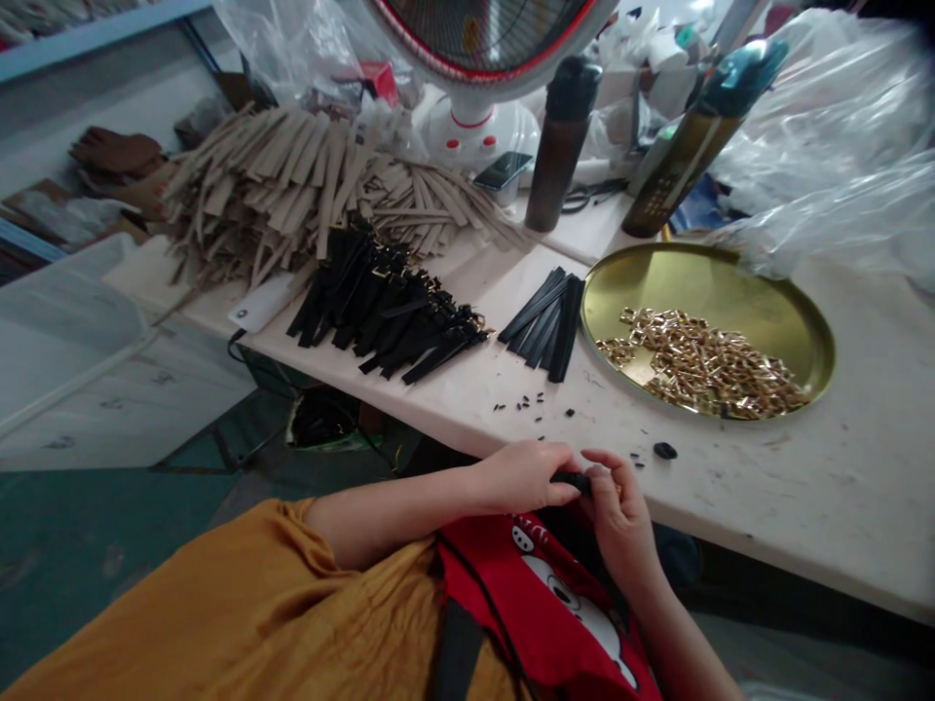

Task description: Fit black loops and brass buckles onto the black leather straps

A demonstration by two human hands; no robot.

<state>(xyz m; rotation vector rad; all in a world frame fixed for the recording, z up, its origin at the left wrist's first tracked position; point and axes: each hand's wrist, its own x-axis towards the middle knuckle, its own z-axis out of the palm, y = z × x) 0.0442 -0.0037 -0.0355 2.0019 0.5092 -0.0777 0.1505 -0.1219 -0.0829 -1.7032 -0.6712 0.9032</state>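
Observation:
My left hand (527, 475) and my right hand (617, 506) meet just below the table's front edge, above a red apron. Both pinch a small black strap piece (572, 478) held between them; the fingers of each hand are closed on it. A small stack of black straps (546, 321) lies on the table ahead. To its left is a heap of black straps with gold buckles (391, 307). A round gold tray (796, 321) to the right holds several gold buckles (705, 362).
A big pile of tan straps (292, 185) fills the back left. A white fan base (478, 131), two dark bottles (559, 146) and clear plastic bags (840, 146) stand at the back. Small black scraps (664, 450) dot the white table (804, 487).

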